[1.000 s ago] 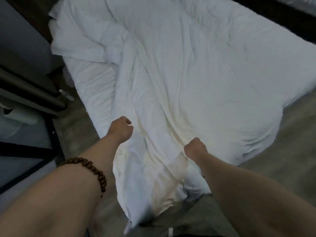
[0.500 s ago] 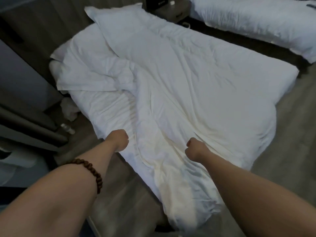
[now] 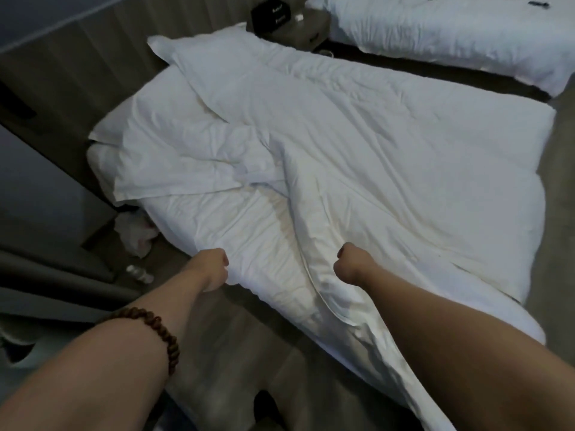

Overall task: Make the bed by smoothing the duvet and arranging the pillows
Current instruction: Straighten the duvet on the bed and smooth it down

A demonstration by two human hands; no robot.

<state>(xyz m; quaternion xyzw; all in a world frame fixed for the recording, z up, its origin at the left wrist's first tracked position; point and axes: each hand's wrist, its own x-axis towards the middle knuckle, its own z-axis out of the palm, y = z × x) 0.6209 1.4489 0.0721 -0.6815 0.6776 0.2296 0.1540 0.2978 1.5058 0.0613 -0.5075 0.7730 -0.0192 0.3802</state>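
Fingers (image 3: pixel 223 262) clutch the duvet (image 3: pixel 404 157), its length running away toward the pillow (image 3: pixel 214 60)

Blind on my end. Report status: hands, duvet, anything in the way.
Left hand and right hand both grip duvet at its near edge. Duvet bunched and wrinkled, not smooth. Left pillow askew at head end. Bottle on floor beside bed, clear of hands.

No text can be read anywhere. A black box (image 3: pixel 271 12) at about twelve o'clock, near the top edge, bears pale marks on its face, too blurred and small to make out.
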